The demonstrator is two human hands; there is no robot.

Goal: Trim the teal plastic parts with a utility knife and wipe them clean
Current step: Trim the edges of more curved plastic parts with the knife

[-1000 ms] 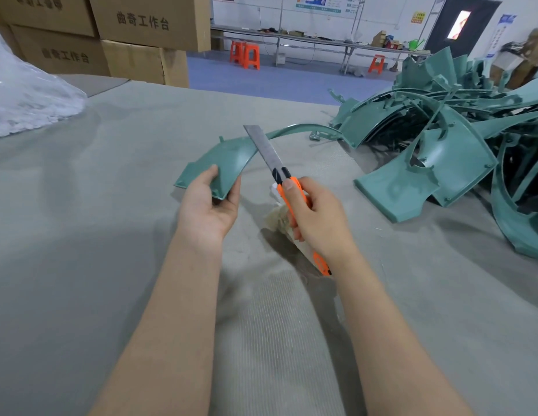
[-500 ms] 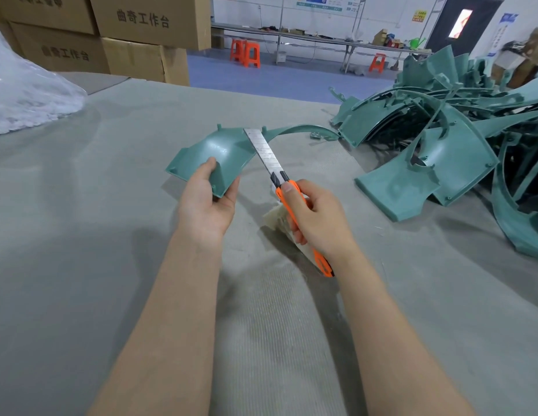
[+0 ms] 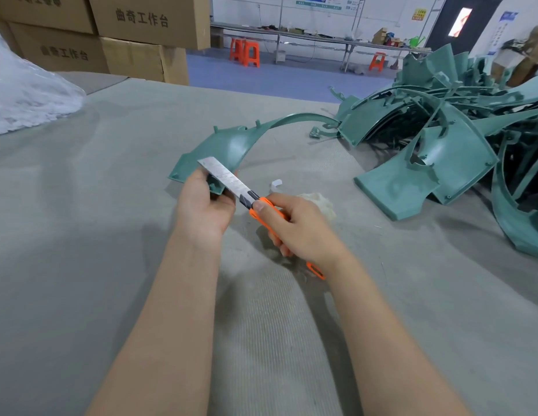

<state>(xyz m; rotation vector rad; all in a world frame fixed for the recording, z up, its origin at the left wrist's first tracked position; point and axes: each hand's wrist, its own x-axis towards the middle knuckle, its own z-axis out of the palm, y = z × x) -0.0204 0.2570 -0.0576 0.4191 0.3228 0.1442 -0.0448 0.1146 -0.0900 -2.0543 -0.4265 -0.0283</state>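
Above the grey table (image 3: 81, 235), the left hand (image 3: 203, 207) grips a teal part (image 3: 228, 145) by its near edge; the right hand (image 3: 297, 226) clasps the utility knife (image 3: 231, 183), its blade seemingly touching that edge.

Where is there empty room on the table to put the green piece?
The widest bare patch of table lies between the clear plastic bag and the left hand holding the teal part. The right side is crowded by the pile of teal parts, with a cloth beside the right hand.
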